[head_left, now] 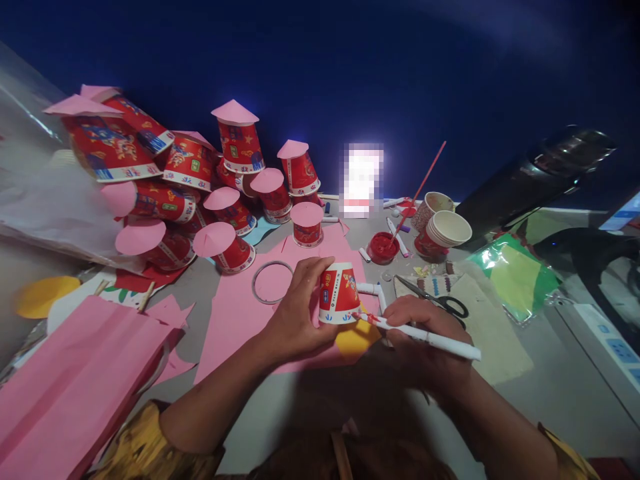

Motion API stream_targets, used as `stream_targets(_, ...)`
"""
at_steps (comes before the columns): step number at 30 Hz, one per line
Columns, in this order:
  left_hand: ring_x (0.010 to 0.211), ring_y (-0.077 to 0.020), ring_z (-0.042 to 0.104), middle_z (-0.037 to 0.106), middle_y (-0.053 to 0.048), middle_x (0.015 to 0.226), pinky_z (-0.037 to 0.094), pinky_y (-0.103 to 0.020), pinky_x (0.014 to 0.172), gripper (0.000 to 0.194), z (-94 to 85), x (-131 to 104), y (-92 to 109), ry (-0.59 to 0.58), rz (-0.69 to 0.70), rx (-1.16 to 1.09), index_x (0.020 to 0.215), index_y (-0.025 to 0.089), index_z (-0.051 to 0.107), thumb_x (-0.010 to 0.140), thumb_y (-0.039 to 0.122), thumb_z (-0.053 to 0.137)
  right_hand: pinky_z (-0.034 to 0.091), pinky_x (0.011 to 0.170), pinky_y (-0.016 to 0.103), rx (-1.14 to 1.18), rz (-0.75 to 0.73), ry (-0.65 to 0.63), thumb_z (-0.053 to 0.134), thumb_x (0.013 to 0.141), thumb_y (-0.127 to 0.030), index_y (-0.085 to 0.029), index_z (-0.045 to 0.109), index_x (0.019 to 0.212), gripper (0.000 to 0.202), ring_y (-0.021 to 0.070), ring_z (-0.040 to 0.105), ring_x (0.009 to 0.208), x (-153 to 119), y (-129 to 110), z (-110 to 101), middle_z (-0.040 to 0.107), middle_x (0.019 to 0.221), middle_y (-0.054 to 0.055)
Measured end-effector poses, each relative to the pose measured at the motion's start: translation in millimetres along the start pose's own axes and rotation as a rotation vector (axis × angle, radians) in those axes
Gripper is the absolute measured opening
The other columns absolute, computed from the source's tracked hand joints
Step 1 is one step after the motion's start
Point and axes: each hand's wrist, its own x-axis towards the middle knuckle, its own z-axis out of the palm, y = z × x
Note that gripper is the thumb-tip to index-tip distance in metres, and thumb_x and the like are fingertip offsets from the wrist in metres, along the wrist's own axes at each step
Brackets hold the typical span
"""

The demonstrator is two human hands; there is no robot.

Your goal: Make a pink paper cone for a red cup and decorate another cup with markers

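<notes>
My left hand (300, 310) holds a red paper cup (339, 293) upside down, its fingers on the narrow top and its thumb near the white rim. A white marker (430, 339) with a red tip end is gripped in my right hand (425, 333). The marker's tip is at the cup's white rim, where small blue and red marks show. Beneath the hands lie pink paper (230, 333) and a yellow piece of paper (356, 343). A marker cap or second white pen (370, 289) is partly hidden behind the cup.
Several red cups with pink cone tops (240, 143) crowd the back left. A red paint pot (383, 248), stacked cups (445, 230), scissors (454, 307) and a cloth (495, 333) lie right. A ring (273, 301) sits left of centre; a pink bag (75, 380) stands at left.
</notes>
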Motion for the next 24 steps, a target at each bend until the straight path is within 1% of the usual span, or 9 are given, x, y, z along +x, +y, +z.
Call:
stream_targets(3,0.138,-0.0328,0.048,0.045,-0.012,0.146,0.046,-0.054,0.118,0.088,-0.4,-0.7,1.2,-0.014,-0.016,-0.004,0.153,0.029,0.035,0.079,0.034,0.083,0.056,0.069,0.029,-0.026,0.013,-0.003,0.070,0.089,-0.012,-0.024,0.066,0.097,0.015,0.0176,0.072,0.074,0.4,-1.1,-1.2,0.075,0.082,0.001)
stream_targets(6,0.138,-0.0331,0.049,0.045,-0.012,0.146,0.046,-0.054,0.118,0.089,-0.6,-1.4,2.1,-0.022,-0.019,-0.008,0.153,0.030,0.035,0.078,0.033,0.083,0.055,0.066,0.028,-0.037,0.019,-0.033,0.068,0.090,-0.014,-0.024,0.065,0.096,0.012,0.0171,0.071,0.071,2.9,-3.0,-1.1,0.074,0.080,0.001)
stream_targets(12,0.138,-0.0328,0.049,0.045,-0.012,0.147,0.047,-0.054,0.117,0.091,1.6,-1.9,0.8,-0.017,-0.007,-0.023,0.154,0.031,0.035,0.076,0.027,0.082,0.057,0.067,0.030,-0.040,0.002,-0.053,0.066,0.092,-0.014,-0.024,0.065,0.097,0.011,0.0176,0.072,0.072,5.6,-5.2,-0.2,0.074,0.080,0.003)
stream_targets(16,0.137,-0.0333,0.050,0.046,-0.012,0.146,0.047,-0.054,0.117,0.090,1.4,-2.4,0.9,-0.016,-0.008,-0.021,0.153,0.030,0.036,0.077,0.028,0.083,0.058,0.065,0.030,-0.046,-0.016,-0.076,0.066,0.092,-0.015,-0.023,0.065,0.097,0.010,0.0183,0.073,0.072,6.2,-5.2,-0.4,0.075,0.079,0.004)
stream_targets(21,0.137,-0.0333,0.050,0.045,-0.012,0.147,0.048,-0.054,0.116,0.089,-0.2,-1.6,2.9,-0.016,-0.024,-0.029,0.153,0.030,0.036,0.078,0.032,0.083,0.057,0.063,0.030,-0.050,0.014,0.002,0.067,0.091,-0.016,-0.024,0.066,0.094,0.009,0.0182,0.072,0.068,4.9,-5.4,-3.0,0.075,0.077,0.002)
stream_targets(24,0.138,-0.0339,0.050,0.045,-0.013,0.147,0.048,-0.055,0.116,0.089,0.1,-0.7,3.0,-0.017,-0.034,-0.043,0.152,0.030,0.036,0.078,0.034,0.084,0.057,0.063,0.030,-0.070,0.059,0.006,0.068,0.091,-0.018,-0.024,0.066,0.091,0.007,0.0181,0.072,0.067,5.0,-7.0,-4.8,0.075,0.077,0.002)
